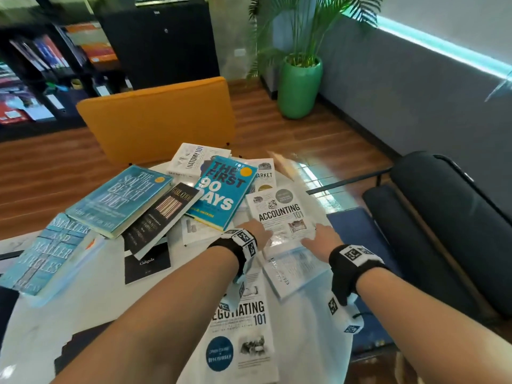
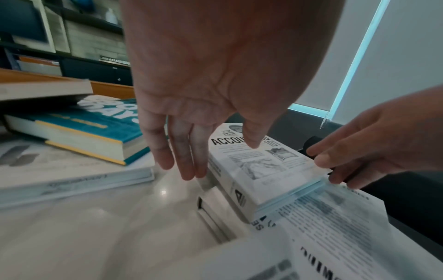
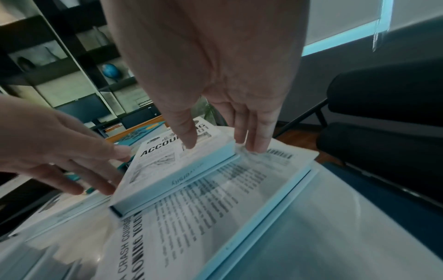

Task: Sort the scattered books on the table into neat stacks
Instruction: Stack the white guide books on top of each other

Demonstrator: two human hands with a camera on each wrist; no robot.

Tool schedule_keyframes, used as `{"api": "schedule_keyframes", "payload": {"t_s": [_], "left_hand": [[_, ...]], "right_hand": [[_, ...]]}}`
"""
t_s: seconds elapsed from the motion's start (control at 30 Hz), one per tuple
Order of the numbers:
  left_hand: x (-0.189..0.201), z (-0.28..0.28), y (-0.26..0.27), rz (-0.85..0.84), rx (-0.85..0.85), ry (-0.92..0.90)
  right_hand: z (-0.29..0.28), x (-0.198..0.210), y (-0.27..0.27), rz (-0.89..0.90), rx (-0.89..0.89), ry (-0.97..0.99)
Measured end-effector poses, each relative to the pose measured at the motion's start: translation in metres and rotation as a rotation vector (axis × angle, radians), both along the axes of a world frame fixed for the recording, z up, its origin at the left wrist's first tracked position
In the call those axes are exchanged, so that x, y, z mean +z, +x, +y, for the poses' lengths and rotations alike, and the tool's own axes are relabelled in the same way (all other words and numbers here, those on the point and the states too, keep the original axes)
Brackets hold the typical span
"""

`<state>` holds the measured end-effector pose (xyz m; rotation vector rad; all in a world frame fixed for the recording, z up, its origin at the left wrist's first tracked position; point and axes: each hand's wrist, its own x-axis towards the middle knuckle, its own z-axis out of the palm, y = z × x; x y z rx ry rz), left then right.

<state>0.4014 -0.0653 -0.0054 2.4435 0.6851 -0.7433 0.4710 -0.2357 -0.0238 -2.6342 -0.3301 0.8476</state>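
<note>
The white "Accounting 101" book [image 1: 279, 214] [image 2: 258, 170] [image 3: 167, 166] lies flat on another white book [image 1: 296, 270] [image 3: 227, 199] at the right of the table [image 1: 105, 295]. My left hand [image 1: 261, 231] [image 2: 215, 157] is at its spine side, fingers straight, thumb hovering over the cover. My right hand [image 1: 318, 236] [image 3: 220, 147] is at its right edge, thumb tip on the cover, straight fingertips against the edge. Other books lie scattered around: "Negotiating 101" [image 1: 243, 328] under my forearms, "The First 90 Days" [image 1: 221, 192], "The South Beach Diet" [image 1: 119, 200], and a black book [image 1: 163, 217].
"Smaller and Smaller Circles" [image 1: 50, 256] lies at the left edge; "Anatomy 101" [image 1: 191, 159] and a "Market" book [image 1: 263, 176] lie at the far side. An orange chair [image 1: 158, 120] stands behind the table, a dark chair [image 1: 443, 231] to the right, a potted plant [image 1: 299, 87] beyond.
</note>
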Motion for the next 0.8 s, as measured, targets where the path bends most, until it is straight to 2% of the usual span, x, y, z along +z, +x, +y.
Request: {"api": "schedule_keyframes", "payload": {"t_s": [0.1, 0.27, 0.37, 0.47, 0.53, 0.6, 0.7, 0.8], "left_hand": [[-0.009, -0.005, 0.009, 0.001, 0.082, 0.000], [-0.022, -0.005, 0.015, -0.034, 0.147, 0.065], [-0.027, 0.003, 0.018, -0.094, 0.240, -0.053], [-0.040, 0.015, 0.014, -0.224, 0.313, -0.154], [-0.012, 0.009, -0.006, -0.286, 0.303, -0.212], [0.013, 0.003, -0.032, -0.341, 0.295, -0.278], [0.043, -0.002, -0.079, -0.405, 0.282, -0.345], [0.050, -0.003, -0.132, -0.372, 0.235, -0.326]], "right_hand": [[0.003, -0.016, 0.003, 0.004, 0.029, 0.021], [0.004, -0.032, 0.007, 0.023, -0.038, 0.094], [0.003, -0.039, 0.009, 0.061, -0.134, 0.177], [0.005, -0.031, 0.004, 0.197, -0.316, 0.348], [0.005, -0.017, -0.007, 0.295, -0.408, 0.447], [0.003, -0.001, -0.023, 0.340, -0.418, 0.494], [-0.004, 0.015, -0.053, 0.323, -0.296, 0.522], [-0.008, 0.021, -0.092, 0.335, -0.232, 0.520]]}}
